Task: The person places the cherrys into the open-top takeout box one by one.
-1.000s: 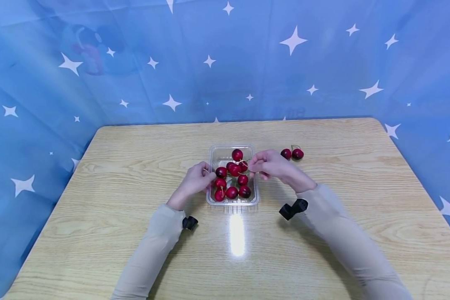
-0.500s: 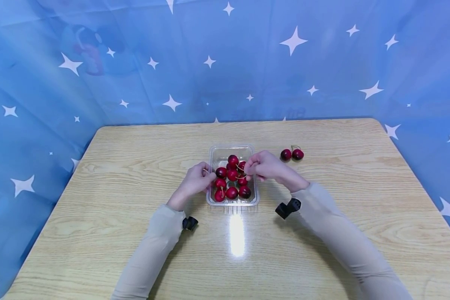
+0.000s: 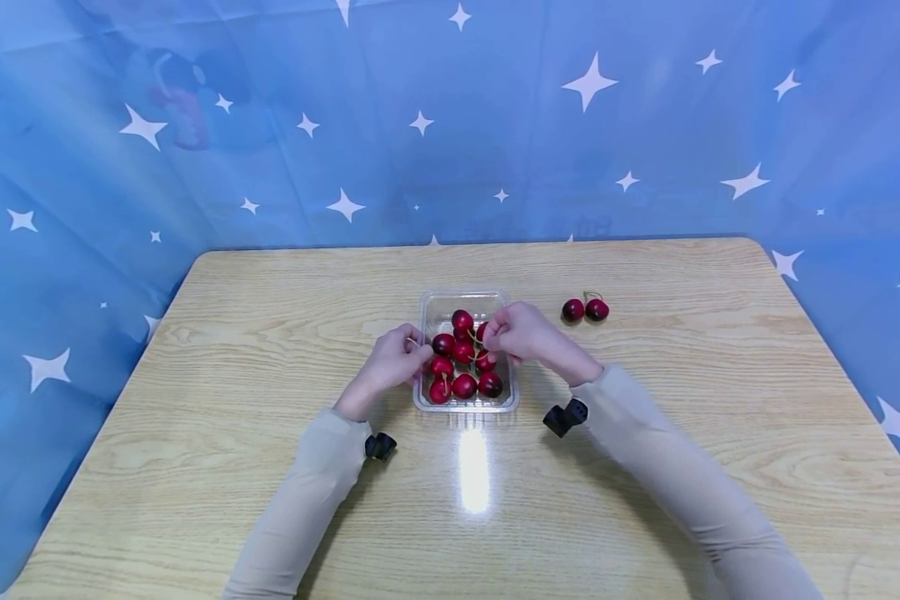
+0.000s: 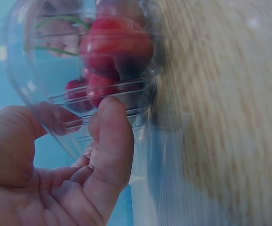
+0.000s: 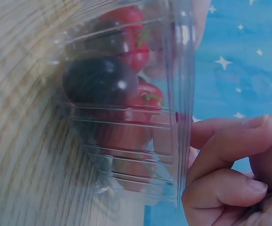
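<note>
A clear plastic punnet (image 3: 465, 407) stands on the table with several dark red cherries in it. My left hand (image 3: 393, 357) grips its left wall, thumb over the rim and fingers (image 4: 112, 141) against the outside. Over the right side, my right hand (image 3: 527, 332) pinches the green stems of a pair of cherries. One of the pair, the upper cherry (image 3: 462, 321), lies toward the back of the punnet; the lower cherry (image 3: 462, 352) overlaps the others in the middle. In the right wrist view, curled fingers (image 5: 220, 188) show just beyond the punnet's rim; the pinched stem ends are hidden there.
Two more cherries (image 3: 585, 311), joined at their stems, lie on the wooden table (image 3: 270, 333) to the right of the punnet. Behind the table hangs a blue cloth (image 3: 390, 83) with white stars.
My right hand has moved left over the punnet, and the pair of cherries has shifted left with it, the back one also toward me. The left hand stays on the punnet's wall.
</note>
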### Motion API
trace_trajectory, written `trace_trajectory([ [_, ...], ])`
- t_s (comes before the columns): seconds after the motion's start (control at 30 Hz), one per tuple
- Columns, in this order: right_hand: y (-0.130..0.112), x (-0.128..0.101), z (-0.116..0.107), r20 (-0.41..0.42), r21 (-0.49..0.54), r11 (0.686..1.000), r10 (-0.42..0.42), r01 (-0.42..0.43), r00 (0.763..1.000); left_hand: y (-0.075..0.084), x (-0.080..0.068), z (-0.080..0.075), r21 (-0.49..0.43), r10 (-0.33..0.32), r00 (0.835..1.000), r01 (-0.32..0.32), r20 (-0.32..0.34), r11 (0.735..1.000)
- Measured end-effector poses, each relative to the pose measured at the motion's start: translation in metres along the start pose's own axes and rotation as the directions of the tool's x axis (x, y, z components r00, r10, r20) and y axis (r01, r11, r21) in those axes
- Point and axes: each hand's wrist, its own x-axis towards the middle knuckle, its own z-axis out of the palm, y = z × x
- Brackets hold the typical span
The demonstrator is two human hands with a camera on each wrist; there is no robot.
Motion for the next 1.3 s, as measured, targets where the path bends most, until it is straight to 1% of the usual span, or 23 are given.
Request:
trace_trajectory([
  [0.2,-0.001,0.001,0.002,-0.007,-0.013,1.000,-0.019,0.019,1.000,0.001,-0.001,0.000,0.000,-0.004,1.000,0.004,0.003,1.000],
  [0.4,-0.001,-0.001,0.002,-0.018,-0.028,0.999,-0.033,0.033,0.999,0.001,-0.001,0.001,-0.002,0.008,1.000,-0.008,0.005,1.000],
  [0.57,0.000,-0.003,0.002,-0.041,-0.016,0.999,-0.041,0.040,0.998,0.000,-0.001,0.001,-0.002,0.009,1.000,-0.009,0.002,1.000],
  [0.8,0.002,-0.008,-0.001,-0.073,0.105,0.994,-0.006,0.013,0.997,0.000,-0.001,0.001,0.004,0.003,1.000,-0.003,-0.007,1.000],
  [1.0,0.007,-0.011,-0.008,-0.088,0.207,0.977,-0.038,0.056,0.995,0.001,-0.001,0.001,0.004,0.001,1.000,-0.001,-0.010,1.000],
  [1.13,0.010,-0.013,-0.013,-0.107,0.222,0.972,-0.053,0.076,0.993,0.002,-0.001,0.001,0.008,0.002,1.000,-0.002,-0.015,1.000],
  [1.3,0.014,-0.014,-0.019,-0.125,0.248,0.966,-0.038,0.068,0.991,0.003,-0.001,0.001,0.011,0.004,1.000,-0.003,-0.014,1.000],
])
